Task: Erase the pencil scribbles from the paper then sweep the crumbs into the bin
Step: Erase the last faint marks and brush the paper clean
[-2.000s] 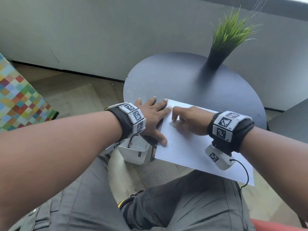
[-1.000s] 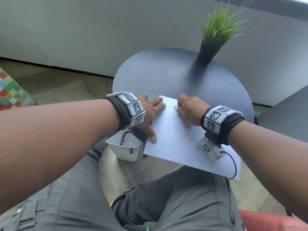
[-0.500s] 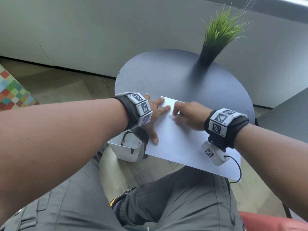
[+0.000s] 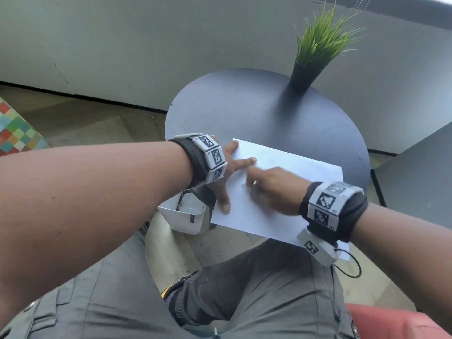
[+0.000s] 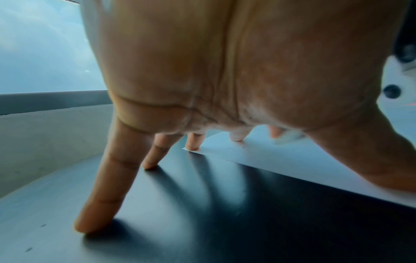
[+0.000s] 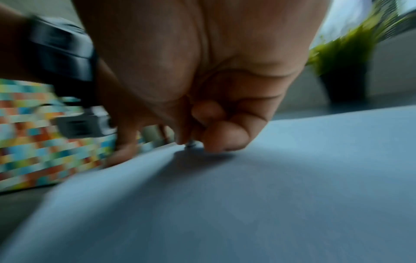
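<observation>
Both hands are on the paper (image 4: 288,192). Compared with half a second ago, the right hand (image 4: 274,189) has slid back across the sheet toward the person's body and now lies blurred near the middle of the paper rather than at its far edge; the left hand (image 4: 225,172) stays planted where it was.

That left hand is spread wide, fingers straight. In the left wrist view two fingertips (image 5: 192,146) press the far corner of the sheet, the other two (image 5: 90,226) stand on the dark worktop (image 5: 157,213) just beside it, and the thumb (image 4: 223,201) pins the near left edge.

Fingers of the right hand are curled tight, and the right wrist view shows a small pale piece, apparently the eraser (image 6: 191,143), pinched at their tips and touching the paper (image 6: 225,204); it is too blurred to tell more. A faint grey mark (image 4: 243,185) lies on the sheet just beside the right fingertips.

Below the left wrist, off the worktop's (image 4: 269,113) edge, stands the white bin (image 4: 186,221). Beyond the right hand, at the far rim of the worktop, is a potted plant (image 4: 315,52).
</observation>
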